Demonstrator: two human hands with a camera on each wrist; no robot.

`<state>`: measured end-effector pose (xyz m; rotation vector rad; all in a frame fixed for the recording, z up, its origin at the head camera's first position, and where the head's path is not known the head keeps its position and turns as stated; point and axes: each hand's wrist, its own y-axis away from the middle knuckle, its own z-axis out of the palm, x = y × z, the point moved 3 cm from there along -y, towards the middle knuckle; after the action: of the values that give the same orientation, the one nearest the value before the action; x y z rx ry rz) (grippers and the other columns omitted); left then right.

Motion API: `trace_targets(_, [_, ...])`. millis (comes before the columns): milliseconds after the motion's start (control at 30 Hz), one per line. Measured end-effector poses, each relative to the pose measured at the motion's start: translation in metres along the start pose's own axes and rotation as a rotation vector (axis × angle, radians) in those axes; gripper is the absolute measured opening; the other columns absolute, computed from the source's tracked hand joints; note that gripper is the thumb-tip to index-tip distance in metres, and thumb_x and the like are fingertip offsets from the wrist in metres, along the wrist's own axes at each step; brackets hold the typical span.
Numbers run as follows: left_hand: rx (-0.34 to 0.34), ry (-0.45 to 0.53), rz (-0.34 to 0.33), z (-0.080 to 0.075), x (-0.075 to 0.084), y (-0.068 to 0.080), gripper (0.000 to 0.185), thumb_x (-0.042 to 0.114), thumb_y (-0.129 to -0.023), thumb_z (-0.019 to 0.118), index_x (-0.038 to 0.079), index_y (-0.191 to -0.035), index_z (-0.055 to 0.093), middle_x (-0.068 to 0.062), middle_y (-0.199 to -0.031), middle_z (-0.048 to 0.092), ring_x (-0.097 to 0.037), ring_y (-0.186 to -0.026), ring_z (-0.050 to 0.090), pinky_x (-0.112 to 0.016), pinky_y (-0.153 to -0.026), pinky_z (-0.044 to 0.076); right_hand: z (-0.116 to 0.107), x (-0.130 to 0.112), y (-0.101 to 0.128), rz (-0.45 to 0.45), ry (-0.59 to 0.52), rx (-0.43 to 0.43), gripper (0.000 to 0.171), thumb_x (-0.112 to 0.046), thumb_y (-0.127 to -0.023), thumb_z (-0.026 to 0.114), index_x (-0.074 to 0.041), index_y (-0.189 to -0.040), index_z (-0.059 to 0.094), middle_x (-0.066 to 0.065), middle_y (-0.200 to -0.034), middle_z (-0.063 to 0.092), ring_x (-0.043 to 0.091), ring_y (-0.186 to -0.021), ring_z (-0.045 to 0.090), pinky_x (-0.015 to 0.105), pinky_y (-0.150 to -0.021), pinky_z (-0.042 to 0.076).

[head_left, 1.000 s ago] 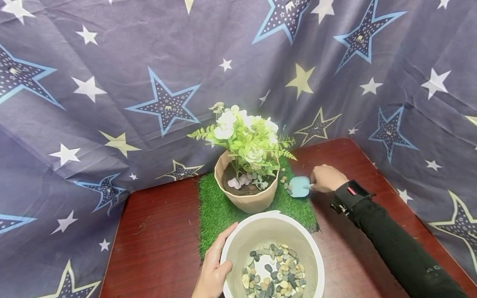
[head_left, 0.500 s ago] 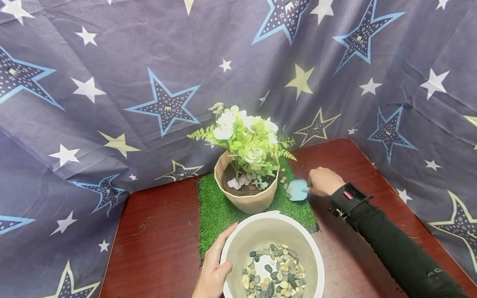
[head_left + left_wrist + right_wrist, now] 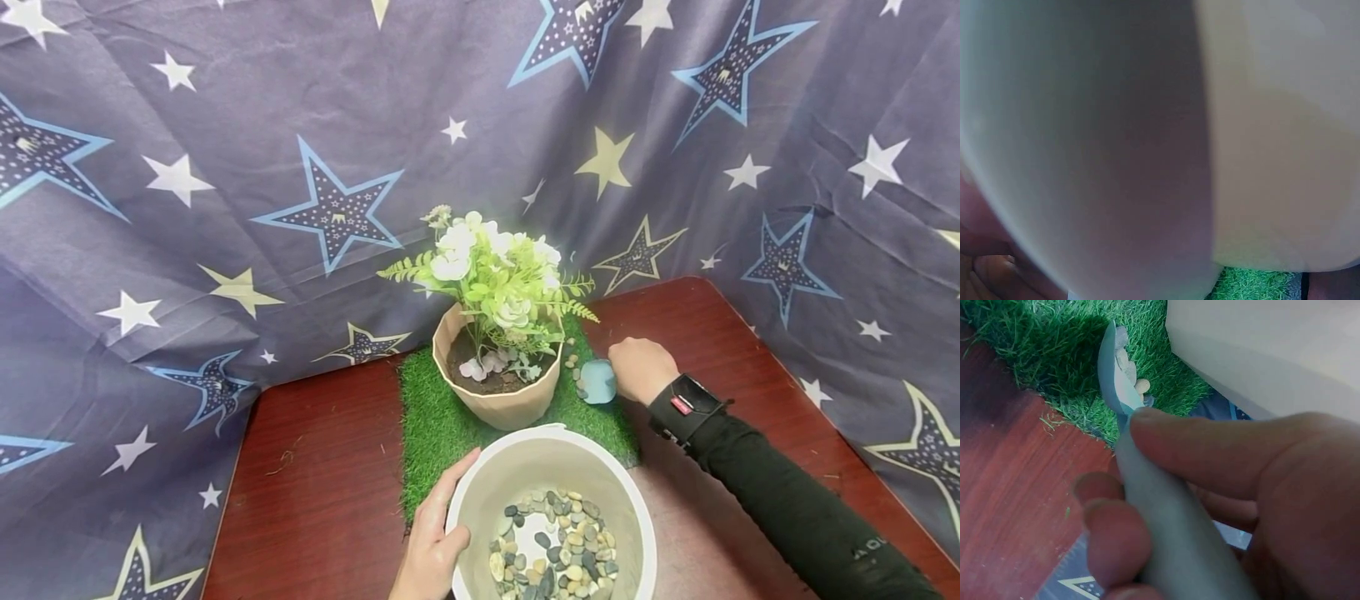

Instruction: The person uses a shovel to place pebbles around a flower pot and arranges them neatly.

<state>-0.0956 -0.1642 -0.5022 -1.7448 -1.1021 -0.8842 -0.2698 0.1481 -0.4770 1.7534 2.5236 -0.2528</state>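
Observation:
My left hand (image 3: 435, 533) grips the side of a white bucket (image 3: 637, 517), whose mouth faces the head camera. Many grey, tan and dark pebbles (image 3: 573, 558) lie inside it. In the left wrist view the bucket's wall (image 3: 1097, 150) fills much of the frame. My right hand (image 3: 642, 369) holds a small light blue shovel (image 3: 597, 382) by its handle. Its thumb and fingers wrap the handle (image 3: 1166, 512) in the right wrist view. The blade (image 3: 1109, 372) stands on edge at the grass mat, beside several loose pebbles (image 3: 1124, 359).
A beige pot (image 3: 498, 408) with white flowers and green leaves (image 3: 491, 275) stands on a green grass mat (image 3: 427, 442). Dark soil shows inside the pot. The red-brown table (image 3: 315, 492) meets a star-patterned cloth (image 3: 225, 108) behind and at the sides.
My right hand has moved left, toward the pot, with the shovel. The blade has turned and looks narrower, close against the loose pebbles. My left hand and the bucket have barely moved.

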Motion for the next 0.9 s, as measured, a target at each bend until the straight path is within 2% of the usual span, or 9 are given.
trace_targets(100, [0.002, 0.000, -0.013, 0.0003, -0.0003, 0.0006, 0.094, -0.011, -0.061, 0.049, 0.011, -0.152, 0.051, -0.005, -0.146, 0.061, -0.012, -0.122, 0.060, -0.015, -0.103, 0.044, -0.0001, -0.0033, 0.0002, 0.004, 0.016, 0.003, 0.007, 0.004, -0.076, 0.070, -0.002, -0.079, 0.072, 0.019, -0.079, 0.070, 0.038, -0.066, 0.066, 0.053, -0.052, 0.054])
trace_targets(267, [-0.004, 0.007, -0.029, 0.0009, -0.0008, 0.0011, 0.095, -0.011, -0.062, 0.049, 0.014, -0.153, 0.051, -0.005, -0.146, 0.061, -0.012, -0.121, 0.061, -0.015, -0.102, 0.045, 0.0003, -0.0051, 0.0018, 0.008, 0.033, 0.028, 0.008, 0.004, -0.076, 0.071, -0.004, -0.077, 0.072, 0.018, -0.078, 0.071, 0.038, -0.064, 0.065, 0.053, -0.052, 0.054])
trace_targets(600, [-0.002, -0.017, -0.012, 0.0005, -0.0017, 0.0005, 0.095, -0.011, -0.062, 0.050, 0.017, -0.153, 0.051, -0.003, -0.147, 0.061, -0.011, -0.124, 0.060, -0.014, -0.104, 0.042, -0.0012, -0.0039, 0.0033, 0.013, 0.077, 0.119, 0.005, 0.001, -0.074, 0.076, -0.003, -0.076, 0.074, 0.017, -0.075, 0.071, 0.040, -0.062, 0.066, 0.054, -0.051, 0.054])
trace_targets(900, [-0.004, -0.002, -0.005, 0.0003, -0.0012, 0.0002, 0.096, -0.012, -0.062, 0.049, 0.017, -0.153, 0.050, -0.006, -0.147, 0.060, -0.015, -0.122, 0.061, -0.015, -0.103, 0.045, -0.0003, -0.0031, 0.0046, -0.002, 0.068, 0.116, 0.007, 0.001, -0.072, 0.077, -0.004, -0.075, 0.073, 0.016, -0.074, 0.071, 0.038, -0.061, 0.065, 0.053, -0.051, 0.054])
